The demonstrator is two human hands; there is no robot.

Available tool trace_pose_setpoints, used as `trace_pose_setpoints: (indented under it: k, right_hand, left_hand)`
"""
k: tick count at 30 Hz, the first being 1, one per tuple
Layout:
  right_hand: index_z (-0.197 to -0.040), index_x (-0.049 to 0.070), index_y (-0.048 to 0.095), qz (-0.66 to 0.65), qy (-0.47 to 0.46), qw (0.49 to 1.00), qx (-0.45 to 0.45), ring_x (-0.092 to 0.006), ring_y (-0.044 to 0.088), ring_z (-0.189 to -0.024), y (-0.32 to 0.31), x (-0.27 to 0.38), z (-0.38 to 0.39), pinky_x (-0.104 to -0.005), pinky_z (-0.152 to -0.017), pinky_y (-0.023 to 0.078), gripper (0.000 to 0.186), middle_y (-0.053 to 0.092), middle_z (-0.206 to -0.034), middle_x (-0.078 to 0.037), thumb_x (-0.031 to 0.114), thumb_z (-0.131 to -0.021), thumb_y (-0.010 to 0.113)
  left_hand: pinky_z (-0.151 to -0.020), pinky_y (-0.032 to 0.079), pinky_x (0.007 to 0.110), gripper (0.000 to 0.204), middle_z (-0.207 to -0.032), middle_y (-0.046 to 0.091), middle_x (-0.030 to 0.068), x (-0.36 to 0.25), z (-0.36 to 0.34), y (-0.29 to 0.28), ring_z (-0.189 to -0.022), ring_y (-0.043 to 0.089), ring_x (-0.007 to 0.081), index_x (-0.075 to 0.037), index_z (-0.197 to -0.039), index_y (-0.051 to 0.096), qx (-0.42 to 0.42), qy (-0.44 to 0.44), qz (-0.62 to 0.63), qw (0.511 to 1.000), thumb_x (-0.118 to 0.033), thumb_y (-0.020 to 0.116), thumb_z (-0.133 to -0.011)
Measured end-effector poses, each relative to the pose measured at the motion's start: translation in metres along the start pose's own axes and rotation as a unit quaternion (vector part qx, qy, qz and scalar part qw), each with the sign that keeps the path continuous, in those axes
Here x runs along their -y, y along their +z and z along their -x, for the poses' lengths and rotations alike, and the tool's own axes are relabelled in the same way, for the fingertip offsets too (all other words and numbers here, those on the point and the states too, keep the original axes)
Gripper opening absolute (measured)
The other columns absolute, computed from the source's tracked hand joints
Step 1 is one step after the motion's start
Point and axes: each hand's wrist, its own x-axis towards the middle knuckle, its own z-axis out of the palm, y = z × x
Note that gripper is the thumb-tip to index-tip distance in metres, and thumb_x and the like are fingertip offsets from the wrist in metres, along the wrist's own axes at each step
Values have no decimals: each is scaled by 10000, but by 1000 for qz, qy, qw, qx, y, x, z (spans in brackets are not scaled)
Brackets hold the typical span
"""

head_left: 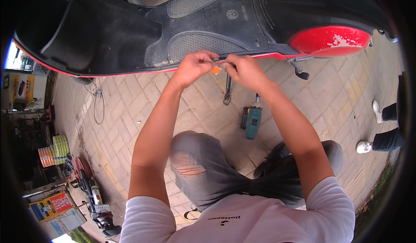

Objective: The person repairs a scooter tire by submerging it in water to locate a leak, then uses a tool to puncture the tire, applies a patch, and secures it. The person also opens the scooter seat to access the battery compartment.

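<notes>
Both hands meet at the lower side edge of a red and black scooter [208, 24], beside its grey ribbed footboard. My left hand [193, 68] is closed, thumb and fingers pinched together. Opposite it, my right hand [245, 71] pinches too, its fingertips nearly touching the left ones. Something thin and dark runs between the two pinches, too small to name. Just under the fingertips shows a small orange piece [215, 70]; whether a hand holds it or it sits on the scooter I cannot tell.
A teal cordless drill [253, 120] lies on the paving before my knees. The scooter's kickstand [227, 91] and a black pedal [301, 73] stick out below its side. A person's legs [385, 140] stand at right. Another parked two-wheeler [93, 195] and rolls of tape [60, 149] are at left.
</notes>
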Motion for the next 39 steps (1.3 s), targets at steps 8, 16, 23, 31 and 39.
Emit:
trace_pose_setpoints:
  k: [8, 16, 23, 31, 39]
  right_hand:
    - [-874, 17, 599, 11, 76, 993, 95, -421, 662, -777, 115, 33, 7, -527, -682, 517, 154, 671, -792, -221, 171, -879, 603]
    - [-896, 21, 668, 141, -18, 981, 135, -410, 664, -863, 127, 64, -120, -493, -761, 526, 112, 689, -921, -208, 82, -819, 613]
    - [-975, -7, 715, 219, -13, 947, 236, -410, 670, -988, 121, 64, -159, -477, -834, 549, 224, 692, -1042, -241, 98, -786, 655]
    - [-859, -6, 700, 245, -67, 923, 289, -396, 665, -889, 125, 65, -181, -467, -746, 527, 169, 696, -875, -211, 51, -756, 578]
    - [-856, -11, 717, 308, -62, 888, 335, -403, 680, -871, 123, 87, -188, -475, -748, 543, 172, 702, -900, -231, 66, -762, 595]
  left_hand:
    - [-931, 559, 353, 104, -1239, 619, 197, 157, 112, -32, -1015, 668, 252, 67, -896, 639, -263, -99, 442, 852, -14, 585, -858]
    - [-929, 546, 362, 201, -1147, 651, 176, 286, 123, 3, -1018, 664, 257, 82, -1014, 616, -206, -276, 418, 841, -63, 605, -875]
    - [-924, 527, 369, 272, -1376, 547, 162, 279, 108, 18, -1047, 658, 246, 100, -1056, 616, -148, -301, 373, 865, -77, 632, -850]
    - [-870, 535, 309, 340, -1273, 629, 122, 247, 117, 1, -989, 652, 177, 81, -1148, 634, -173, -246, 353, 886, -83, 625, -851]
    - [-951, 487, 345, 108, -1280, 637, 130, 168, 127, -49, -1060, 637, 200, 1, -906, 695, -183, -97, 217, 954, -60, 622, -857]
